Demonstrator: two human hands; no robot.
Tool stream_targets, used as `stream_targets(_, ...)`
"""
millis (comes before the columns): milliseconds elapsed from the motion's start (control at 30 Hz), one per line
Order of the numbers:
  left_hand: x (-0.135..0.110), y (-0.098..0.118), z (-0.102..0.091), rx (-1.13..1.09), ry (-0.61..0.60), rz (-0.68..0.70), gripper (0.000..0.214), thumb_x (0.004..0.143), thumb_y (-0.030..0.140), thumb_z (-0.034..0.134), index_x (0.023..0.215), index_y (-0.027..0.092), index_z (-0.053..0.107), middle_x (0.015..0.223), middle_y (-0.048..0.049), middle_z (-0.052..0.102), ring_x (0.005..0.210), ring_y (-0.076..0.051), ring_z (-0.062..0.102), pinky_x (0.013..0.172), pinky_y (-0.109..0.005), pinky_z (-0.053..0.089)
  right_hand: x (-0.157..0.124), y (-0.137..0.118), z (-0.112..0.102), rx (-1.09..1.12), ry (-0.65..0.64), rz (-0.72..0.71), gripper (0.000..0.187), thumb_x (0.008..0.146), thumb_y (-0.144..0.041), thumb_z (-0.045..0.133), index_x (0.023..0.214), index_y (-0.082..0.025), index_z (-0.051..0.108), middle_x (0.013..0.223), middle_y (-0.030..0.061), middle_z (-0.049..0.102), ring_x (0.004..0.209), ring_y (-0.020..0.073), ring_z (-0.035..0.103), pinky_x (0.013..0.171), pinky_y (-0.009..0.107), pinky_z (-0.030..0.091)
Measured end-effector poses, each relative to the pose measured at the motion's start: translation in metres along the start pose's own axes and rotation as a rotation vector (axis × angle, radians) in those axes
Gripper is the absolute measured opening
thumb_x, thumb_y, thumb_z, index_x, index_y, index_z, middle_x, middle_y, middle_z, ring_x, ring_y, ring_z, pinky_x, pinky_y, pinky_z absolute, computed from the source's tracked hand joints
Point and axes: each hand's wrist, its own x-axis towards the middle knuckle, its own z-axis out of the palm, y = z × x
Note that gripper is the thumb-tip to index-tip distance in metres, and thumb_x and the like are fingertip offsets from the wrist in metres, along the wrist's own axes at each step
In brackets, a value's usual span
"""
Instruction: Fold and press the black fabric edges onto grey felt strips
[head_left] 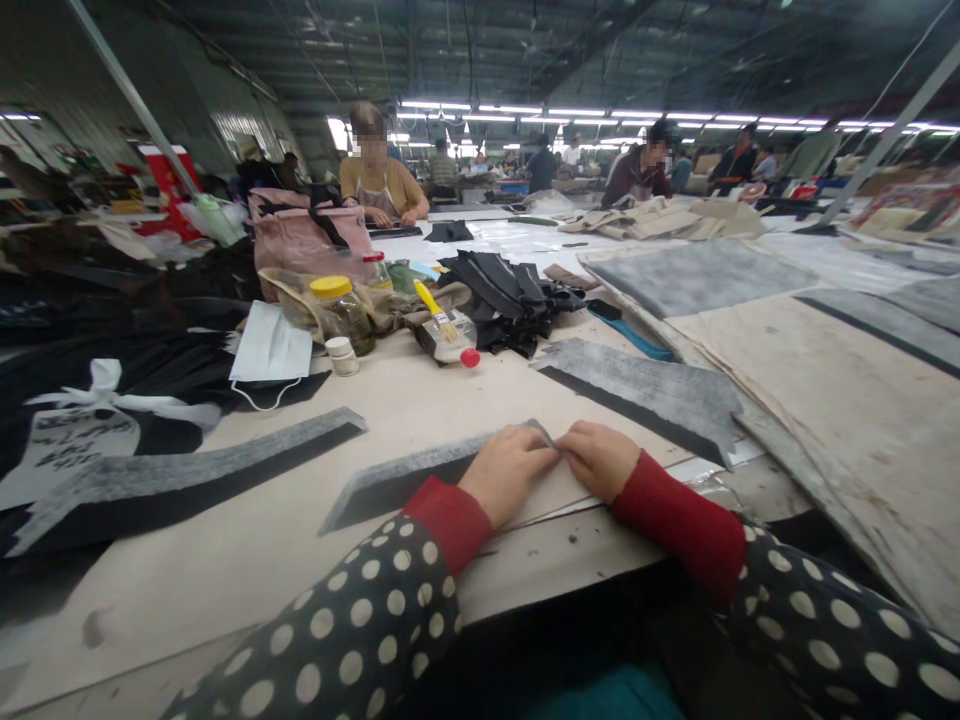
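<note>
A long grey felt strip with a black edge [405,478] lies on the board in front of me. My left hand [507,470] and my right hand [598,457] meet at its right end, both with fingers curled and pinching the strip's tip. Both wrists show red cuffs under dotted sleeves. A second grey strip [187,470] lies to the left, and a wider grey piece [645,390] to the right.
Behind the strips stand a yellow-lidded jar [343,312], a small white pot [343,356], a glue bottle with a brush [448,335], a face mask [270,348], a pink bag [307,235] and a pile of black pieces [506,295]. Other people work at far tables.
</note>
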Motion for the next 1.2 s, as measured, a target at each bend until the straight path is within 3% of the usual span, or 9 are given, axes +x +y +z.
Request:
stream_targets(267,-0.002,0.002,-0.002,0.047,-0.010,0.033,0.026,0.084,0.019,0.039,0.104,0.022,0.055,0.104,-0.0040,0.054,0.092,-0.017,0.045,0.083,-0.032,0.039,0.001,-0.009,0.006,-0.142,-0.044,-0.025,0.022,0.075,-0.008,0.040,0.080,-0.012,0.061,0.078,0.0095,0.053,0.076,0.0180,0.047,0.072,0.030,0.037)
stream_targets(700,-0.002,0.001,0.000,-0.013,0.041,-0.010,0.019,0.081,0.012,0.041,0.095,0.016,0.054,0.097,-0.0032,0.058,0.092,-0.015,0.049,0.086,-0.031,0.040,-0.016,-0.001,0.005,-0.042,0.033,-0.089,0.027,0.073,-0.007,0.041,0.092,-0.012,0.060,0.079,0.0081,0.052,0.075,0.0164,0.043,0.072,0.029,0.037)
stream_targets(867,-0.003,0.004,-0.004,0.000,0.099,-0.091,0.027,0.081,0.010,0.036,0.103,0.017,0.050,0.103,-0.0045,0.051,0.092,-0.013,0.049,0.083,-0.027,0.043,-0.014,-0.003,0.010,-0.088,0.035,-0.071,0.026,0.074,-0.009,0.041,0.091,-0.012,0.060,0.079,0.0083,0.051,0.075,0.0169,0.043,0.072,0.030,0.037)
stream_targets(1033,-0.001,0.010,-0.004,0.223,-0.016,0.027,0.034,0.083,0.016,0.034,0.116,0.015,0.043,0.122,-0.0073,0.044,0.091,-0.019,0.047,0.079,-0.034,0.042,-0.016,-0.003,0.015,-0.120,0.102,-0.077,0.027,0.074,-0.009,0.039,0.092,-0.012,0.059,0.078,0.0085,0.052,0.073,0.0173,0.043,0.072,0.031,0.038)
stream_targets(1200,0.000,0.016,-0.004,0.303,-0.069,0.024,0.033,0.084,0.017,0.032,0.114,0.012,0.045,0.118,-0.0075,0.048,0.088,-0.021,0.045,0.071,-0.035,0.042,-0.019,-0.003,0.016,-0.098,0.138,-0.071,0.026,0.074,-0.008,0.039,0.088,-0.012,0.060,0.078,0.0082,0.053,0.074,0.0174,0.043,0.072,0.029,0.038)
